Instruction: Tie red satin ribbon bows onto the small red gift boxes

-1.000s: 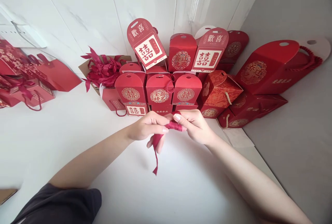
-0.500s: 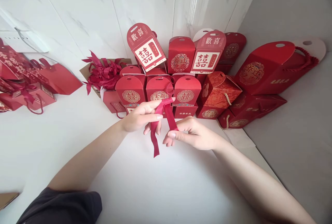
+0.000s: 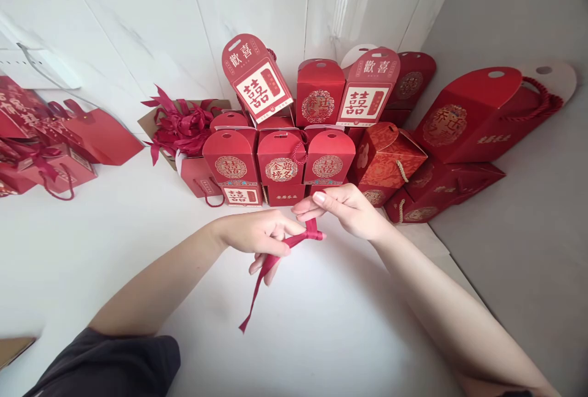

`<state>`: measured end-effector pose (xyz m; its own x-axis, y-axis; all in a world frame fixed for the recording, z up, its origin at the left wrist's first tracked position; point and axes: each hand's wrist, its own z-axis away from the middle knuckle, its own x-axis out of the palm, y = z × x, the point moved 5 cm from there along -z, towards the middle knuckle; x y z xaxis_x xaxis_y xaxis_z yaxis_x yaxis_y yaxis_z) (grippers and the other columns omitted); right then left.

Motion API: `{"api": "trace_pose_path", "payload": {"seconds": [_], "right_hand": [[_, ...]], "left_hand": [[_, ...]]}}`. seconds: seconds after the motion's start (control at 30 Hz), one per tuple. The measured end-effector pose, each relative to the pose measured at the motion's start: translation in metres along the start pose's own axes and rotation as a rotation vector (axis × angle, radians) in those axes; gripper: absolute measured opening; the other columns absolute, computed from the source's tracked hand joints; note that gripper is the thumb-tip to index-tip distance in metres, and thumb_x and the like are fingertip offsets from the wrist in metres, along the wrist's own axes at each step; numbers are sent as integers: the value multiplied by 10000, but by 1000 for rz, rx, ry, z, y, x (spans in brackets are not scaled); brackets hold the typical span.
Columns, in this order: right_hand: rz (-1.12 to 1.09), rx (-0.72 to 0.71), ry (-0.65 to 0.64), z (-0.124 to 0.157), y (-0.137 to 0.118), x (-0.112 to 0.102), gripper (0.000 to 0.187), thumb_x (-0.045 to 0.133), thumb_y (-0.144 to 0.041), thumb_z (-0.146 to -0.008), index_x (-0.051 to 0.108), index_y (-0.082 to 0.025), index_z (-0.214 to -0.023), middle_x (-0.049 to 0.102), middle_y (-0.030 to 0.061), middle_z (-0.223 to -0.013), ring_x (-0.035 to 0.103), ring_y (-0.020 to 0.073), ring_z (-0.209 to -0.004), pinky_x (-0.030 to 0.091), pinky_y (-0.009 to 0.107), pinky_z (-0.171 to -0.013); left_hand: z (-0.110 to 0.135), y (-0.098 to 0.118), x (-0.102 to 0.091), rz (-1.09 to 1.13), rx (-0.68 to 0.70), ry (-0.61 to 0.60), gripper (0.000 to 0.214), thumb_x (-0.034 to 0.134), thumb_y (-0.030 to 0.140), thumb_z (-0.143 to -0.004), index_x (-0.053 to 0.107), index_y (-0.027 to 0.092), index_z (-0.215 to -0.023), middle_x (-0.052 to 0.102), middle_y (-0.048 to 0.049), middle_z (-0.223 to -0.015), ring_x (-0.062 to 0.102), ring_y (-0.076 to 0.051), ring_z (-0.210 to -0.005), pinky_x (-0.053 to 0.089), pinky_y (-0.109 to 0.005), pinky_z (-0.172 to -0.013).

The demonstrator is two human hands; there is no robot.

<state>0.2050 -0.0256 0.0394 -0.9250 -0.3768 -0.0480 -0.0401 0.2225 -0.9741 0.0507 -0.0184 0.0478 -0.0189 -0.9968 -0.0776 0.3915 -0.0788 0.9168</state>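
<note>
A dark red satin ribbon [image 3: 294, 240] runs between my two hands above the white table. My left hand [image 3: 257, 236] pinches it between thumb and fingers, and its index finger reaches out with the ribbon wrapped round the tip. One tail of the ribbon hangs below this hand, narrowing toward the table. My right hand [image 3: 348, 208] is a little higher and to the right, thumb and fingers pressed together on the upper part of the ribbon. The end inside that grip is mostly hidden.
Red gift boxes [image 3: 328, 155] with gold lettering stand stacked against the tiled wall. Left of them, a carton [image 3: 149, 124] holds a heap of red ribbon bows [image 3: 184, 127]. More red bags [image 3: 103, 136] are at the far left, below a power strip [image 3: 46, 69].
My right hand has risen, drawing the ribbon up and round my left index finger. My left hand has dropped slightly. The ribbon's tail now hangs lower and slants left.
</note>
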Motion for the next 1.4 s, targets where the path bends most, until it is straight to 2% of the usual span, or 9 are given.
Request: {"api": "trace_pose_path", "payload": {"seconds": [0.23,0.47,0.6,0.8,0.97,1.13,1.2,1.33,1.4], "right_hand": [[88,-139,-24,10,-26,-13,309,553,-397,-953,789,-199,-967,780,77,-980,705,234,-1038,552,378,-932],[445,59,-458,27,-32,-1,242,613,-342,-908,772,-196,-1018,774,73,-996,735,231,-911,575,325,-800],[817,154,-170,22,-17,-12,458,693,-270,-821,635,-200,-1270,683,122,-1238,661,308,-1108,533,424,-934],[492,-169,-70,10,-29,10,692,602,-208,-886,300,-299,-1501,354,55,-1569,384,236,-1420,385,447,-1137],[546,-297,101,8,-28,13,256,580,-228,-918,672,-232,-1157,725,71,-1102,669,229,-1030,526,428,-956],[487,-422,529,28,-52,-22,161,596,-269,-917,712,-225,-1020,734,87,-1006,684,236,-911,572,409,-813],[424,-463,418,34,-68,-30,127,629,-264,-897,722,-235,-978,737,88,-965,689,238,-904,576,403,-816],[455,-180,-518,45,-76,-7,209,646,-222,-872,729,-233,-1064,739,90,-1039,696,223,-952,573,362,-855],[486,-101,-564,46,-74,-6,237,618,-189,-883,711,-226,-1098,730,81,-1065,690,207,-956,566,342,-862]], "left_hand": [[9,6,-17,99,102,279,598,475,151,-912,323,96,-1488,738,-70,-634,536,-101,-335,356,-160,-333],[28,12,-48,351,338,491,669,480,156,-834,349,60,-1483,605,10,-431,396,-82,-254,264,-161,-288],[25,10,-40,363,325,370,569,523,241,-854,493,61,-1393,596,-1,-422,343,-70,-244,240,-177,-288],[16,8,-24,188,154,359,424,530,428,-932,705,71,-1080,539,2,-361,313,-65,-227,204,-176,-262],[12,8,-19,173,108,341,340,537,377,-935,697,107,-806,554,1,-376,314,-59,-231,196,-183,-266],[13,4,-33,305,156,495,373,589,351,-887,568,135,-584,522,-3,-357,319,-52,-253,175,-207,-310],[15,3,-40,338,181,590,362,599,358,-873,572,132,-591,494,8,-346,320,-50,-269,163,-210,-328],[17,4,-46,326,213,711,309,590,341,-867,623,118,-657,473,20,-353,354,-54,-305,141,-213,-346],[15,5,-42,314,211,678,286,592,327,-859,633,117,-669,483,18,-359,365,-57,-308,133,-215,-343]]}}
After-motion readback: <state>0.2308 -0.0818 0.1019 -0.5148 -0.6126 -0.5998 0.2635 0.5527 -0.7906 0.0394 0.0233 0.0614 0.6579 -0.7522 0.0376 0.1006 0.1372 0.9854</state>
